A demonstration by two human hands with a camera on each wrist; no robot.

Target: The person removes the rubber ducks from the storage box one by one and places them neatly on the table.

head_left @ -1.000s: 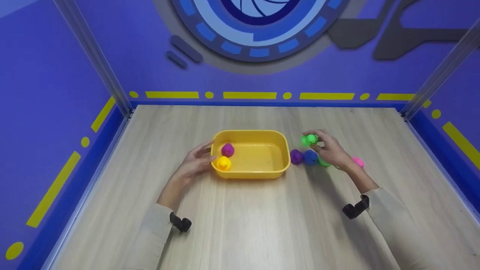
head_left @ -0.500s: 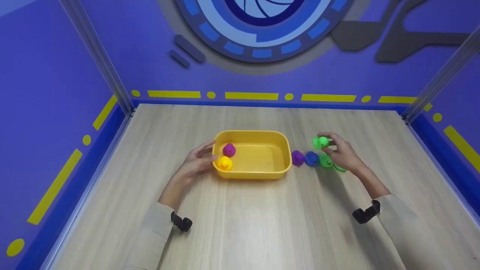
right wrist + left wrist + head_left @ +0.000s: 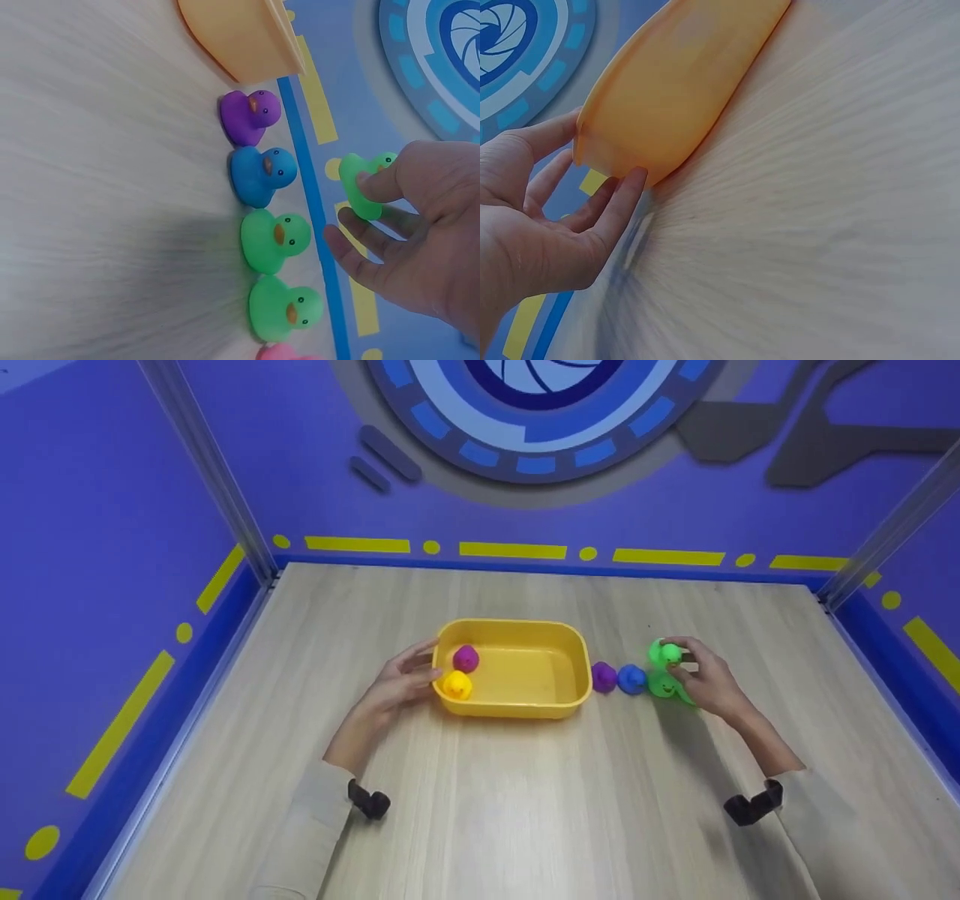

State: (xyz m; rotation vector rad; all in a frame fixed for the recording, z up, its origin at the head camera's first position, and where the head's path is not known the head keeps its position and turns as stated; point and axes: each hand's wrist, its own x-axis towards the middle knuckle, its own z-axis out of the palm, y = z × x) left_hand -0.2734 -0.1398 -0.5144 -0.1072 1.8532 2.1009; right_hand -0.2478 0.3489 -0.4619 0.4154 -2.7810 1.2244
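My right hand [image 3: 709, 679] pinches a green rubber duck [image 3: 666, 653] between thumb and fingers. In the right wrist view the held duck [image 3: 364, 184] is raised beside a row of ducks on the table. That row runs from a purple duck [image 3: 244, 120] through a blue duck [image 3: 259, 176] and two green ducks to a pink duck [image 3: 279, 352], cut off by the frame. My left hand [image 3: 397, 682] rests its spread, relaxed fingers on the left end of a yellow plastic tub [image 3: 525, 709]. Inside the tub are a magenta duck [image 3: 466, 658] and a yellow duck [image 3: 457, 685].
The pale wood tabletop [image 3: 487, 810] is enclosed by a blue printed back wall [image 3: 300, 472] and side walls. Metal posts stand at the rear corners. The tub's right end is close beside the purple duck. Each wrist wears a black camera band.
My right hand has carried the green duck rightward, from over the blue duck to over a green one in the row. The left hand stays at the tub. The head view has shifted slightly.
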